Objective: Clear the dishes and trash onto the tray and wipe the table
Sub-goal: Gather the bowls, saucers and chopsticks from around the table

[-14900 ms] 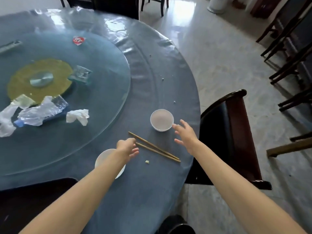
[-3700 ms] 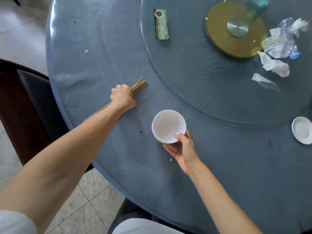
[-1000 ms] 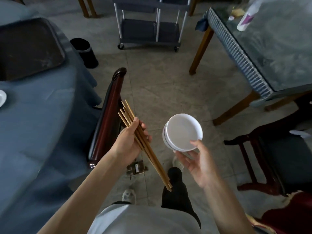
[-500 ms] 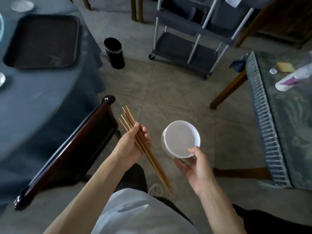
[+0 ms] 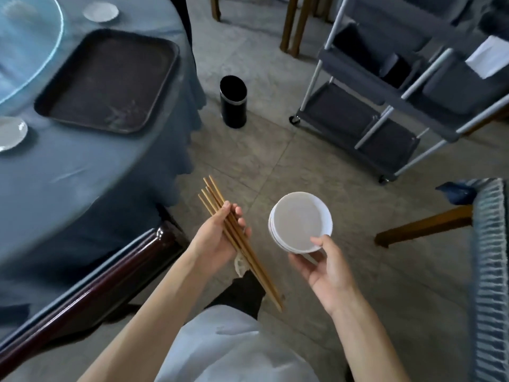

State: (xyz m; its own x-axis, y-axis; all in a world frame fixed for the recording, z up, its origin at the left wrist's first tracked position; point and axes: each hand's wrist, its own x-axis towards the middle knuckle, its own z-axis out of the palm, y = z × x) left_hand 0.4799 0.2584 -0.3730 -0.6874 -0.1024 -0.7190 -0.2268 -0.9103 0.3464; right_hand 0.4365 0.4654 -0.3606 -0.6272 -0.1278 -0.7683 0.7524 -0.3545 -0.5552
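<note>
From the head camera: two hands are raised over the floor, off the bench's (image 5: 91, 172) edge. The left hand (image 5: 217, 241) curls around a bundle of about five chopsticks (image 5: 234, 232), tips slanting down. The right hand (image 5: 325, 267) pinches stacked white bowls (image 5: 300, 221), at least two. One dark tray (image 5: 107, 78) lies near the bench edge, with two small white plates (image 5: 11, 132) beside it.

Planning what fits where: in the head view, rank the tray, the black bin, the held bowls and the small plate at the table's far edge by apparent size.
1. Tray
2. Bowls in the right hand, though being nearer the camera inflates them
3. Black bin, close to the bowls
4. Small plate
</note>
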